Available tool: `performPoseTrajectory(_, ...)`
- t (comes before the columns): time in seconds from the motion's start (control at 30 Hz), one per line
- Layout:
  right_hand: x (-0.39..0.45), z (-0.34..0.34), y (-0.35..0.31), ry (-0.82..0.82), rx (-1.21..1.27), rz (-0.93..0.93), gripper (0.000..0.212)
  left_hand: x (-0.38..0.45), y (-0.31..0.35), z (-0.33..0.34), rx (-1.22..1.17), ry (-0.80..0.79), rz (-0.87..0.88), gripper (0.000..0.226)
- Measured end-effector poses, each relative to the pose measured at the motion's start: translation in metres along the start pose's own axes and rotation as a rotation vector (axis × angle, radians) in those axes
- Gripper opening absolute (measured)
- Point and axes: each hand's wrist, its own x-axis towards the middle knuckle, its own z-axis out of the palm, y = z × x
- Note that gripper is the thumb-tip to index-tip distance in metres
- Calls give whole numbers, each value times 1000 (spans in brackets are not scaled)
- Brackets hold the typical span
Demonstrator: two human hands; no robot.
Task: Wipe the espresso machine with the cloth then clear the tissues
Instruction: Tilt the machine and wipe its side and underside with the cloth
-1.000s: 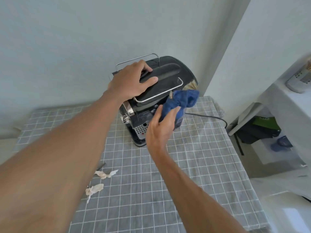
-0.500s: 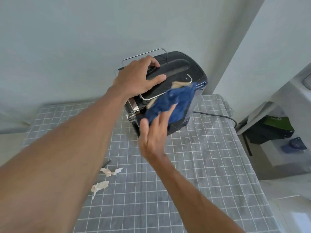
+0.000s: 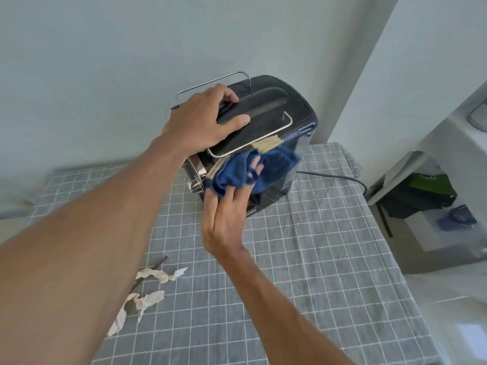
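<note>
Pressing flat, the left hand (image 3: 203, 119) steadies the glossy black boxy espresso machine (image 3: 266, 114); the right hand (image 3: 226, 219) bunches a nubby blue cloth (image 3: 253, 167), seemingly against its front; crumpled white tissues (image 3: 147, 288) at seven o'clock.

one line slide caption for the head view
Left hand steadies espresso machine; right hand wipes it with blue cloth.

The espresso machine (image 3: 266, 119) stands at the back of the table (image 3: 329, 259), near the wall (image 3: 131, 48). The left hand (image 3: 203, 122) lies on top of the machine, and the right hand (image 3: 226, 214) presses the cloth (image 3: 237, 169) on its front side. Two tissues (image 3: 158, 275) (image 3: 137, 306) lie on the table, in front of the machine and to its left, under the left arm
</note>
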Motion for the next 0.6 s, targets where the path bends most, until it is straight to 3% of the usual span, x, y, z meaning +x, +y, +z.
performPoseTrajectory(0.07, 1, -3, 9, 87, 75, 26, 45, -1, 0, 0, 8, -6, -1, 53)
performPoseTrajectory(0.17, 59, -16, 18, 448, 441, 542, 58, 0, 1, 0, 9, -5, -4, 54)
performPoseTrajectory(0.23, 83, -18, 21, 568, 542, 677, 57, 0, 2, 1, 11, -1, -12, 54)
performPoseTrajectory(0.3, 75, -11, 7, 539, 553, 591, 47, 0, 2, 1, 12, 1, -16, 53)
performPoseTrajectory(0.4, 32, -4, -9, 342, 383, 354, 60, 0, 2, 0, 15, -3, -14, 53)
performPoseTrajectory(0.6, 84, -15, 19, 522, 350, 516, 60, -1, 4, 0, 13, -12, -21, 54)
